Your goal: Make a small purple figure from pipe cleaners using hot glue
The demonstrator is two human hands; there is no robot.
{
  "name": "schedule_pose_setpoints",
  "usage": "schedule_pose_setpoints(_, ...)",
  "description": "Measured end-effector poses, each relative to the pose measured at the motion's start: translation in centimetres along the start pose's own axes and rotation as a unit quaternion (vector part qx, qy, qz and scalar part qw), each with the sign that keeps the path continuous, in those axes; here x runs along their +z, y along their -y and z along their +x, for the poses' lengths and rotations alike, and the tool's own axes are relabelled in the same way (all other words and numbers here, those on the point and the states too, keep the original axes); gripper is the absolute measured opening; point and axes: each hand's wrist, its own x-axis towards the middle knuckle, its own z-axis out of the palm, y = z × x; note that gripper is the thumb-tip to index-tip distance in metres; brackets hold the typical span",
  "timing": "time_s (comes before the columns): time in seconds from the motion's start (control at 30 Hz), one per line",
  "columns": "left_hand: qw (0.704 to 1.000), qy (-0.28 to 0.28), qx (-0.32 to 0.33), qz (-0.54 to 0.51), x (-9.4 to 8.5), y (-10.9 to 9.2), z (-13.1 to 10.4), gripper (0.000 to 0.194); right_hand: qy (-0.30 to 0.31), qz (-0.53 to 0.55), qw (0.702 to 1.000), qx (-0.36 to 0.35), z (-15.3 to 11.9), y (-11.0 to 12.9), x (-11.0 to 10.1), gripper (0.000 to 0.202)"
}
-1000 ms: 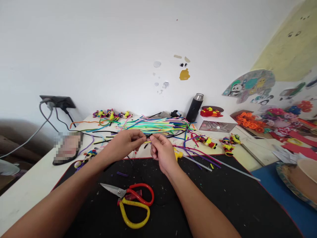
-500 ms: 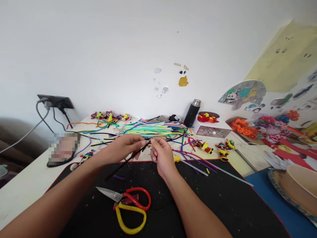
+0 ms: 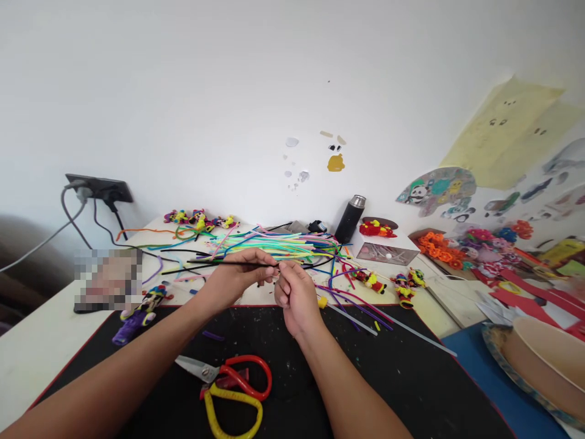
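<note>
Both hands meet above the back edge of the black mat. My left hand is closed, its thumb and fingers pinching a thin black pipe cleaner that lies nearly level across it. My right hand is curled, with thumb and index finger pinched at the right end of the same pipe cleaner; its exact tip is hidden by the fingers. Behind the hands lies a pile of coloured pipe cleaners. Nearer to me rest scissors with one red and one yellow handle.
Small pipe-cleaner figures lie at right, others at the back left, and one by the phone-like blurred object. A black flask and a white drawer box stand behind. A bowl sits at far right.
The black pipe cleaner has swung from slanting down toward the left to nearly level. Both hands stay close together; the view has shifted slightly.
</note>
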Motion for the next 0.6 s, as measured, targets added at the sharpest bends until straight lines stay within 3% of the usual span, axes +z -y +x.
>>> schedule_pose_setpoints(0.1, 0.998, -0.058, 0.0, 0.018, -0.07, 0.18, 0.03, 0.034, -0.005, -0.014, 1.0, -0.016, -0.17, -0.08, 0.16, 0.04)
schedule_pose_setpoints(0.2, 0.996, -0.08, -0.005, 0.031, -0.19, 0.38, 0.15, 0.037, -0.007, -0.012, 1.0, -0.023, -0.22, -0.08, 0.25, 0.04)
schedule_pose_setpoints(0.6, 0.997, -0.068, -0.021, 0.036, 0.75, -0.03, -0.21, 0.037, -0.017, -0.016, 0.999, -0.049, -0.09, -0.17, 0.18, 0.039)
